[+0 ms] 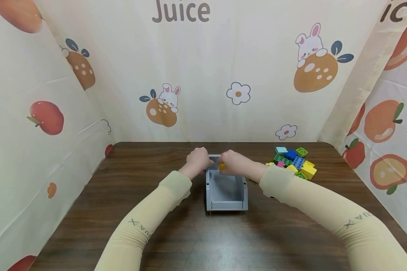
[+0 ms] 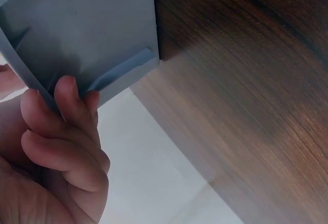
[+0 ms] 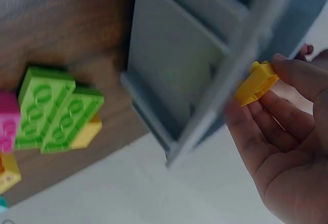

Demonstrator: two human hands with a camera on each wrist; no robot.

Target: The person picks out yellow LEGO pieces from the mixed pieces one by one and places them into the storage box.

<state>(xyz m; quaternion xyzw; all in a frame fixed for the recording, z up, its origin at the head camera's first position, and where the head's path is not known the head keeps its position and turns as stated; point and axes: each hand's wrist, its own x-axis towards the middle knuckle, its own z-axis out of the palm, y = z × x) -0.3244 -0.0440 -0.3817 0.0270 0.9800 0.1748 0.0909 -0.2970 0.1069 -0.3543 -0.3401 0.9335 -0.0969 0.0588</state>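
Observation:
A grey plastic storage bin (image 1: 227, 206) stands on the table with its low front facing me. At its far left edge, my left hand (image 1: 198, 161) grips the bin; in the left wrist view, curled fingers (image 2: 77, 111) lie at the edge of the bin's wall (image 2: 97, 24). My right hand (image 1: 236, 163) is over the back part of the bin. Between its thumb and fingers it pinches a yellow toy building brick (image 3: 258, 83), close by the bin's rim in the right wrist view. Most of the brick is hidden by the hand in the head view.
To the right of the bin lies a loose pile of toy bricks, among them green (image 1: 302, 152), blue (image 1: 298, 162), yellow (image 1: 308, 171) and pink ones (image 1: 280, 164). The dark wooden table (image 1: 129, 210) ends at a printed curtain (image 1: 203, 124) behind and at both sides.

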